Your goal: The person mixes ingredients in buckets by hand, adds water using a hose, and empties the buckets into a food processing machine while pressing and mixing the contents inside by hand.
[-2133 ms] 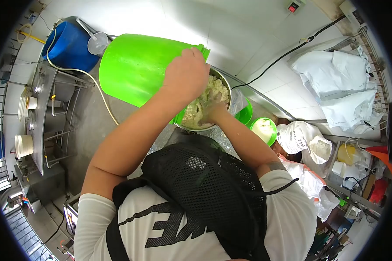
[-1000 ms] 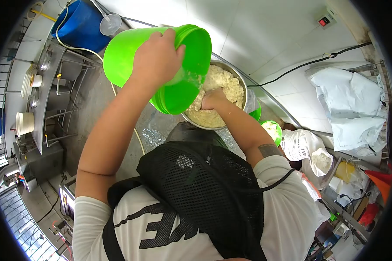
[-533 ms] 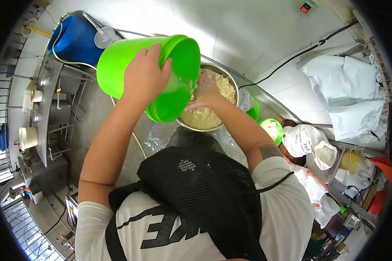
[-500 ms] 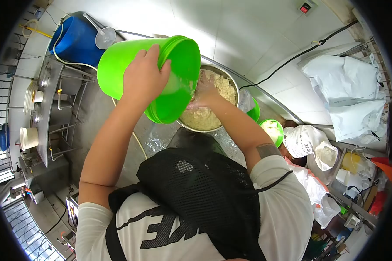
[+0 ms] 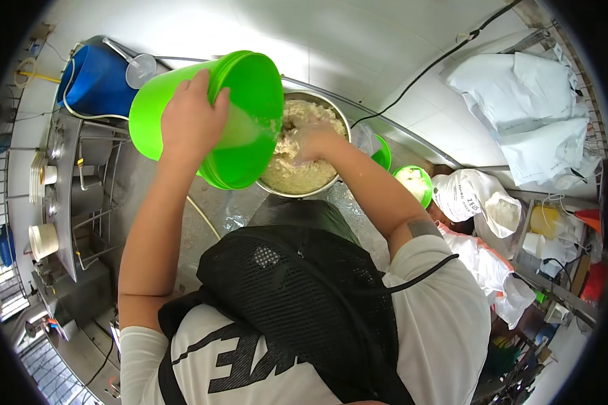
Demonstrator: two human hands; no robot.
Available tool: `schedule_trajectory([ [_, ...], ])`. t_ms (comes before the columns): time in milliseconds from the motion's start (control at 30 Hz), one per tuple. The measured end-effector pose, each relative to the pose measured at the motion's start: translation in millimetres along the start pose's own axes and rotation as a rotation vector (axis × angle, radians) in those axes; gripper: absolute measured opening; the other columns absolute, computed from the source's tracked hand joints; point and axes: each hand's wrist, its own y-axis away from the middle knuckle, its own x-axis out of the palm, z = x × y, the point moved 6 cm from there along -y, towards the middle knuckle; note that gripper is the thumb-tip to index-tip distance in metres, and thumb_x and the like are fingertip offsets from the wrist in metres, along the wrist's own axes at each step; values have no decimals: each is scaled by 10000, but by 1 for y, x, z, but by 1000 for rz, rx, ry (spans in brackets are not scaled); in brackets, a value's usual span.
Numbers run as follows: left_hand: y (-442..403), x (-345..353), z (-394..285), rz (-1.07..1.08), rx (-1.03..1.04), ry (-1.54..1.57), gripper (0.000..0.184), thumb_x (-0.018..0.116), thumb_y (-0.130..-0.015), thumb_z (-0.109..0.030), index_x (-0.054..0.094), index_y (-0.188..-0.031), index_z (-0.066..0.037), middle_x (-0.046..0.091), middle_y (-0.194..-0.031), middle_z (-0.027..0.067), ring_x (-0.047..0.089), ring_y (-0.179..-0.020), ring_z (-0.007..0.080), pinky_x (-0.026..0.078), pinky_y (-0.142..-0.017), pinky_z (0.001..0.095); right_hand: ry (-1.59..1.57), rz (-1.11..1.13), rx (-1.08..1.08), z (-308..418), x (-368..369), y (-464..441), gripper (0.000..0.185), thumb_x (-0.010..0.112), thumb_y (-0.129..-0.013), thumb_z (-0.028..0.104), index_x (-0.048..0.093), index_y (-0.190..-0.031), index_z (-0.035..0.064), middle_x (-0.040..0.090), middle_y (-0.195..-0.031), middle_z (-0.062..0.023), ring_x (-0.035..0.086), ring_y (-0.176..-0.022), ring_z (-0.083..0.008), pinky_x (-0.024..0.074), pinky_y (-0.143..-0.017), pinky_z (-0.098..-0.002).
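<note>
My left hand [image 5: 194,121] grips the rim and side of a big bright green bucket [image 5: 148,115]. The bucket lies tipped on its side in the air, mouth facing right, with a pale smear of residue inside. Beneath and right of its mouth stands a round metal bowl [image 5: 345,123] holding a pale, lumpy, dough-like mixture [image 5: 297,177]. Down in that mixture is my right hand [image 5: 317,140], its fingers partly buried and blurred, so their closing cannot be made out. The bucket hides the bowl's left part.
A blue barrel [image 5: 98,84] with a clear-looking scoop [image 5: 141,70] stands at the upper left, near a metal sink counter [image 5: 64,196]. To the right are a small green bucket [image 5: 422,182] with white contents and white sacks [image 5: 456,196]. A hose [image 5: 203,214] crosses the floor.
My right hand has moved away from the bucket's mouth, rightward into the mixture. My left hand still holds the bucket tipped. The whole view has shifted slightly.
</note>
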Motion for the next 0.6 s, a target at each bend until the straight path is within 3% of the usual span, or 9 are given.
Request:
schedule_trajectory([
  [33,0,-1,-1,-3,-7,-5,479,677,-940,-347,623,-1297,-32,677,-1070,221,686,-951,424,562,-817,518,22,-37,110,-9,1,-1,982,798,-710,641,509,-1541,206,249,-1702,-125,229,-1532,-495,224,-1236,-627],
  [133,3,-2,-11,15,-5,-18,497,674,-945,-356,618,-1310,-22,677,-1078,221,686,-961,420,562,-823,514,-144,-238,127,-30,15,-34,1093,805,-696,659,407,-1601,193,217,-1710,-139,219,-1536,-494,221,-1237,-626],
  [167,3,-1,-16,29,-9,-25,505,673,-947,-359,617,-1315,-18,677,-1080,220,685,-967,420,561,-827,512,-57,-325,163,-31,21,-50,972,813,-686,663,580,-1481,155,379,-1635,-171,344,-1490,-459,330,-1195,-572],
  [200,3,1,-21,36,3,-23,505,673,-947,-359,617,-1315,-18,677,-1080,220,685,-967,420,561,-827,512,-65,-324,174,-31,17,-61,972,813,-686,663,580,-1481,155,379,-1635,-171,344,-1490,-459,330,-1195,-572],
  [267,4,5,-32,35,18,-38,505,671,-949,-365,624,-1307,-12,678,-1089,224,686,-971,419,562,-825,510,-136,-12,171,-26,33,-79,815,805,-692,667,735,-1271,98,595,-1455,-171,551,-1350,-362,464,-1086,-491],
  [400,2,9,-50,23,84,-37,509,668,-952,-378,628,-1303,-11,677,-1093,236,689,-957,424,564,-816,511,-334,310,96,-14,34,-66,812,803,-699,667,724,-1308,137,719,-1256,-157,674,-1184,-330,524,-998,-447],
  [467,4,10,-56,35,105,-85,525,665,-955,-401,629,-1301,-8,675,-1097,244,694,-933,428,569,-790,513,-396,277,19,-10,34,-44,688,778,-733,657,796,-1160,119,730,-1232,-134,708,-1110,-309,546,-955,-438],
  [500,4,12,-62,47,129,-68,525,665,-955,-401,629,-1301,-8,675,-1097,244,694,-933,428,569,-790,513,-344,74,12,-10,30,-31,678,753,-770,633,774,-1217,123,691,-1326,-138,664,-1208,-318,529,-999,-448],
  [600,6,11,-69,68,114,-74,551,663,-957,-422,619,-1308,0,672,-1083,245,695,-909,432,574,-766,508,-88,-178,74,9,27,21,653,707,-822,606,749,-1266,129,637,-1417,-132,607,-1295,-333,516,-1033,-454],
])
